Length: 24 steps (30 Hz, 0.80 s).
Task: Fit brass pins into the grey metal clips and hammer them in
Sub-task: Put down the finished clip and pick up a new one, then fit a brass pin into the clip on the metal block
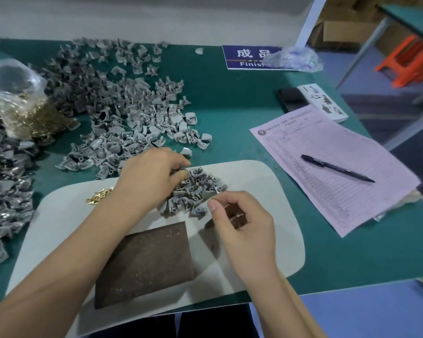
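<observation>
Loose brass pins (pixel 99 195): small heap on the pale mat (pixel 266 240), near left; draw from here.
Left hand (pixel 152 174): fingers curled over the grey clips (pixel 195 191), pinching one at the pile's far-left edge.
Right hand (pixel 239 220): loosely curled, brass glinting inside; seat each pin squarely.
Brown block (pixel 144 262): near; hammer there.

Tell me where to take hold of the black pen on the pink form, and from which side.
Grip the black pen around the middle of its barrel, coming from straight above. It lies flat and alone on the pink form, slanting from upper left to lower right, so thumb and finger can close across the thin barrel from its two long sides. Nothing crowds it.
</observation>
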Available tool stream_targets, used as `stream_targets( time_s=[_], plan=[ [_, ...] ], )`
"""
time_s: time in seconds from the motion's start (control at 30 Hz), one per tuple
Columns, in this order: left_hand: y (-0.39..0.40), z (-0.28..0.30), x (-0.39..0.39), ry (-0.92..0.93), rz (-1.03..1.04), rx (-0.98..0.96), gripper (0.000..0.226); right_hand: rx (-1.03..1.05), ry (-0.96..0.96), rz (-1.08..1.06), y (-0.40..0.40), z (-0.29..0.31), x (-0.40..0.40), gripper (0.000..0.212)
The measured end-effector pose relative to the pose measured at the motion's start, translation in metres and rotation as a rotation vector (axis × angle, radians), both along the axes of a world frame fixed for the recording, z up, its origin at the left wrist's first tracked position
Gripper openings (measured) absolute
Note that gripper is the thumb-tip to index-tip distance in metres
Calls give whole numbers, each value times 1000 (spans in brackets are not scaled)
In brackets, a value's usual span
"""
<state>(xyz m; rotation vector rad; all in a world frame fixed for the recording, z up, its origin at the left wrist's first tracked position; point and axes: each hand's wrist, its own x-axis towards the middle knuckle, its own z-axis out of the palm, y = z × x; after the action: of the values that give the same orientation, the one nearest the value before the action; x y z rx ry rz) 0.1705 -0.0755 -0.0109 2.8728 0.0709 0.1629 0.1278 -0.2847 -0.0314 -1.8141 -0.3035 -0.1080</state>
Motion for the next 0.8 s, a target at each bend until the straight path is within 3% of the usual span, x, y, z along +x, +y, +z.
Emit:
stream_targets(
  time_s=[0.17, 0.23, 0.4, 0.6, 0.8],
  plan=[
    [0, 10, -8, -48, 9, -136, 14, 134, 123, -43, -7, 8, 1, 5],
    [-1, 16, -26, -95, -15, -288, 11, 129, 128, -49, -8, 10, -1, 4],
    [-4, 15, -57, -90, -22, -279, 11, 79, 143, -26, -3, 11, -9, 11],
    [-3, 14, -85, -134, 32, -516, 24, 88, 128, 8, -1, 15, -16, 12],
    [4, 19, -155, -195, 44, -449, 11, 41, 114, 77, 9, 15, -34, 3]
  ],
)
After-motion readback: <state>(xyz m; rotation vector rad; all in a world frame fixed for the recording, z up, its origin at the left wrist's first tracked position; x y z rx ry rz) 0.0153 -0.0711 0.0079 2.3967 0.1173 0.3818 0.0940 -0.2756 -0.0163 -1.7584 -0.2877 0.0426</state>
